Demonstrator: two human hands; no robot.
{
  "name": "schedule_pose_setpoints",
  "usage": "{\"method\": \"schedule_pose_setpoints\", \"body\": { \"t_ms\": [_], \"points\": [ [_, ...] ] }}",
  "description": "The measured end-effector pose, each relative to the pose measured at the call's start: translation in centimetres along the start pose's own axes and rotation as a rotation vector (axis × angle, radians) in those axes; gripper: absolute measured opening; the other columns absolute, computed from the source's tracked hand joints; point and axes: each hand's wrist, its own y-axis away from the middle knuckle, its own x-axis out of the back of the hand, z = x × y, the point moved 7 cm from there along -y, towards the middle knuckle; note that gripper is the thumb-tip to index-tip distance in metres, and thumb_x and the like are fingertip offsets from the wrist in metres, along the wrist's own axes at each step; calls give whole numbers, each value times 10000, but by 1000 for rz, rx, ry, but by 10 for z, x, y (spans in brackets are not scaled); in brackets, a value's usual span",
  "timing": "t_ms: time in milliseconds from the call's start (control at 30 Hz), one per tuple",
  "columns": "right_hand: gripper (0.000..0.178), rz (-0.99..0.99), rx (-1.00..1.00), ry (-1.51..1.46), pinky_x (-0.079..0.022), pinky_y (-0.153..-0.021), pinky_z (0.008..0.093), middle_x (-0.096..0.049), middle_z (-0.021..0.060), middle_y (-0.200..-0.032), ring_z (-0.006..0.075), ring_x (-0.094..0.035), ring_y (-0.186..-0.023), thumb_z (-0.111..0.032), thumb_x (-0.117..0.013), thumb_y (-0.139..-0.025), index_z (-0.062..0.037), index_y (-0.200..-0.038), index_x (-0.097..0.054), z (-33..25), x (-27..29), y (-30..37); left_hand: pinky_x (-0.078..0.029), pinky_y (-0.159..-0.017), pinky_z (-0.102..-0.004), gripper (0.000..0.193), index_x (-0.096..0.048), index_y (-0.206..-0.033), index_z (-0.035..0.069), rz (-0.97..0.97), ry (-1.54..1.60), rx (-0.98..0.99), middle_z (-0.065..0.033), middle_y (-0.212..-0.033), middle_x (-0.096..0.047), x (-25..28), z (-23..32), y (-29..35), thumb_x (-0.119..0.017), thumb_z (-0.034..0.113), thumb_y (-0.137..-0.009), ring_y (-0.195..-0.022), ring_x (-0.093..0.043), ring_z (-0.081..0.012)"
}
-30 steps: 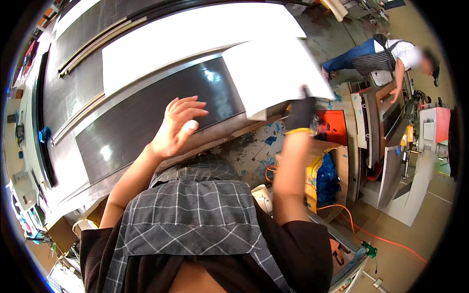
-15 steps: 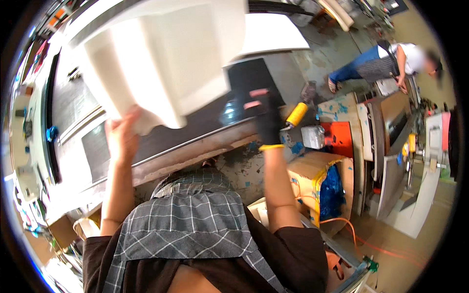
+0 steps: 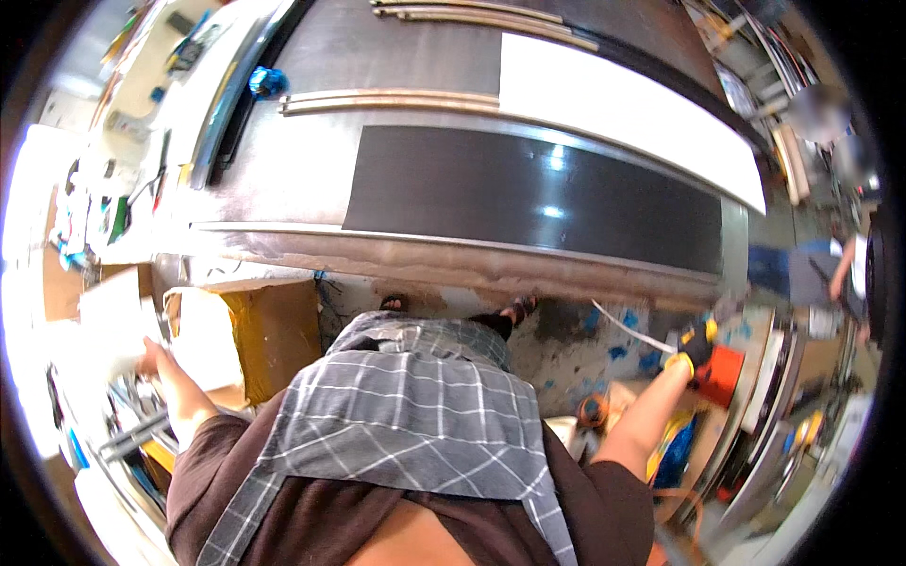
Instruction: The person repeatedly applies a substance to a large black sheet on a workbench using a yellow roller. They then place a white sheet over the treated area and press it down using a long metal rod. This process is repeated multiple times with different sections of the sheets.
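Out at the left, my bare left hand [image 3: 159,360] has its fingers closed at the edge of a white sheet [image 3: 111,332], which is blurred by motion. It is beside an open cardboard box [image 3: 276,335]. At the right, my right hand [image 3: 694,350] wears a black glove with a yellow cuff. A thin white strip [image 3: 630,327] runs from this hand toward the table, and the fingers appear closed on it. A yellow cylindrical handle [image 3: 706,330] shows right at the fingers; whether they touch it I cannot tell. A long black panel [image 3: 528,203] lies flat on the table before me.
The dark worktable [image 3: 311,184] spans the front, its near edge [image 3: 453,269] worn. A white panel [image 3: 632,113] and wooden strips [image 3: 396,99] lie beyond the black panel. An orange-red box [image 3: 722,375] stands under my right hand. Another person [image 3: 816,269] stands at the far right.
The white sheet has left the space over the table and gone to the far left with my left hand. My right hand has swung outward to the right, toward the orange-red box.
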Motion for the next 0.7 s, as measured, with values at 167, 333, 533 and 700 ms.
{"method": "schedule_pose_setpoints", "body": {
  "t_ms": [167,333,533,700],
  "points": [
    [294,19,119,550,-459,-534,298,-606,33,-714,150,-570,-597,-268,-729,-808,-99,-1028,-631,-10,-89,183,-425,-998,-416,611,-549,-1270,35,-260,232,-1276,-148,-1228,-602,-96,116,173,-772,298,-765,-1146,-558,-316],
    [417,-633,436,418,-476,-774,341,-591,60,-1013,183,-577,-885,-406,-616,-906,-62,-1137,-571,45,-250,400,-431,-958,-425,484,-629,-1126,103,-776,215,-1899,-91,-1052,-635,5,210,415,-798,190,-680,-1045,-568,-305],
    [433,-1006,601,698,-525,-642,457,-677,170,-853,364,-662,-745,-386,-607,-873,-132,-1219,-548,37,-381,613,-493,-760,-385,274,-657,-907,92,-851,310,-1955,-67,-892,-615,-7,235,446,-785,222,-703,-880,-590,-291],
    [485,-776,659,608,-516,-665,471,-670,179,-855,372,-656,-777,-375,-631,-854,-127,-1259,-529,27,-331,541,-481,-749,-412,251,-640,-903,101,-902,169,-1921,-86,-877,-574,-10,234,444,-771,226,-730,-886,-578,-316]
  ]
}}
